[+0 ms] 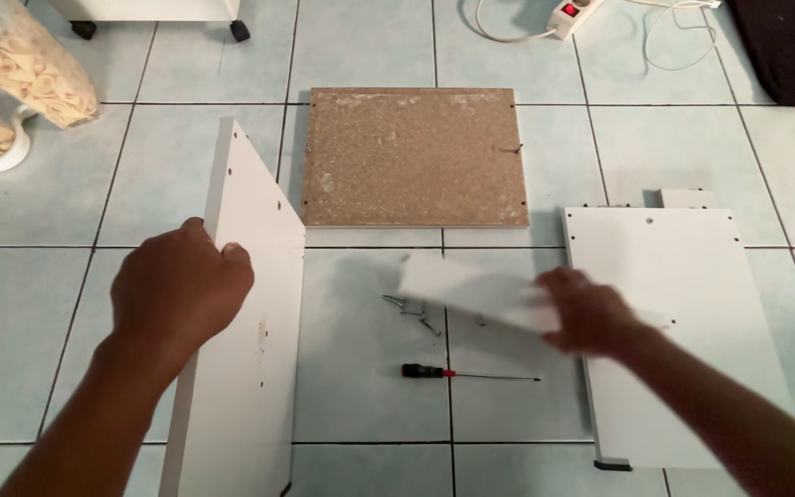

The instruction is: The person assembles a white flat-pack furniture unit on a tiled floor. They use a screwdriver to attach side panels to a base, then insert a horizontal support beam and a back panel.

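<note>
I am gripping the upright panel (pixel 250 304) with my left hand (pixel 181 290) while my right hand (pixel 591 313), clamped on a blurred strip (pixel 476 290), is pointing its length leftward toward it.

left hand (pixel 179 290) grips upright white panel (pixel 248 331) | right hand (pixel 589 311) holds blurred white strip (pixel 476 293)

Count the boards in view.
4, maybe more hidden. White board on edge in left hand; brown board flat at centre; blurred strip in right hand; white panel flat right.
</note>
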